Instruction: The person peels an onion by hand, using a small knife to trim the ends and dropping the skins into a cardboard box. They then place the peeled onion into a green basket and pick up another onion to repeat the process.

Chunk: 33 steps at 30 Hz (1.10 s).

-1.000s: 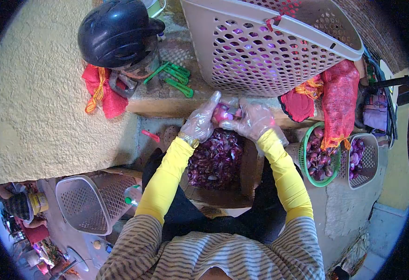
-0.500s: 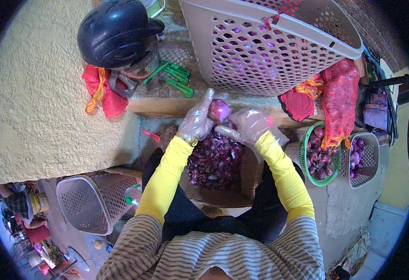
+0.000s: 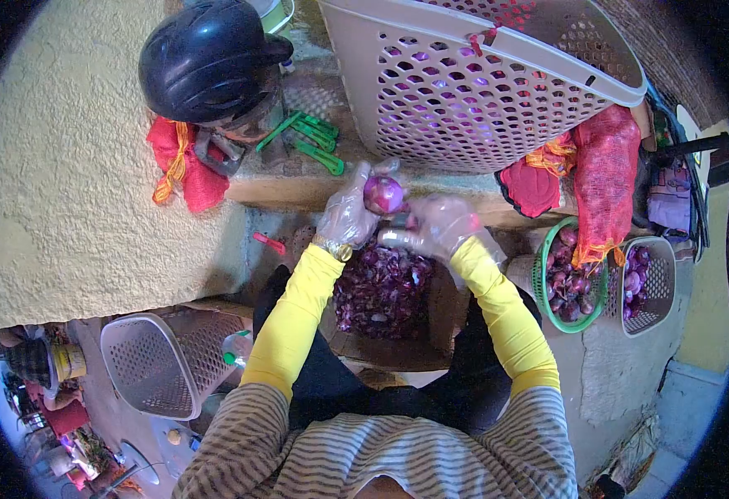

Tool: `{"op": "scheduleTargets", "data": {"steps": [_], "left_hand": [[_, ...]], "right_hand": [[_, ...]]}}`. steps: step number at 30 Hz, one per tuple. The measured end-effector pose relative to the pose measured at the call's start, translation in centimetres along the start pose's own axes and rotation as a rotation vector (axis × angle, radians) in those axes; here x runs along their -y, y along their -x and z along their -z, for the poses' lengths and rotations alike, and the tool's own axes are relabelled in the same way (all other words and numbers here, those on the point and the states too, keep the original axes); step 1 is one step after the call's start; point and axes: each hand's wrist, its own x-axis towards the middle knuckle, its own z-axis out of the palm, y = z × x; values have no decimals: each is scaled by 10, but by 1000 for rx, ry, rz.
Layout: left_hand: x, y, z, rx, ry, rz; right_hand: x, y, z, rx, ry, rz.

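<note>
In the head view my left hand [image 3: 349, 209], in a clear plastic glove, is closed around a shiny purple onion [image 3: 383, 195]. Just right of the onion is my right hand [image 3: 441, 226], also gloved, its fingers curled; something pinkish shows between them, too small to name. Both hands are above a cardboard box [image 3: 398, 353] that holds a heap of loose purple onion skins [image 3: 381, 291].
A large perforated basket [image 3: 481, 100] stands at the top. To the right are a green basket of onions [image 3: 571, 279], a smaller basket [image 3: 654, 287] and a red mesh sack [image 3: 606, 179]. A black helmet [image 3: 206, 62] and green-handled tools [image 3: 319, 141] sit upper left; a grey basket [image 3: 144, 366] lower left.
The onion and my left hand have shifted slightly left. My right hand has moved a little left and its fingers have changed position.
</note>
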Motion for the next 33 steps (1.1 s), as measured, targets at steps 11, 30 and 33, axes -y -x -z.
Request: {"op": "scheduleTargets", "data": {"steps": [11, 30, 33], "left_hand": [[24, 1, -56, 57, 1539, -125], [10, -17, -45, -115, 1461, 404], [19, -17, -49, -165, 1473, 427]], "right_hand": [[-11, -6, 5, -173, -59, -264], [-7, -7, 2, -107, -53, -203], [-7, -7, 2, -88, -93, -208]]}}
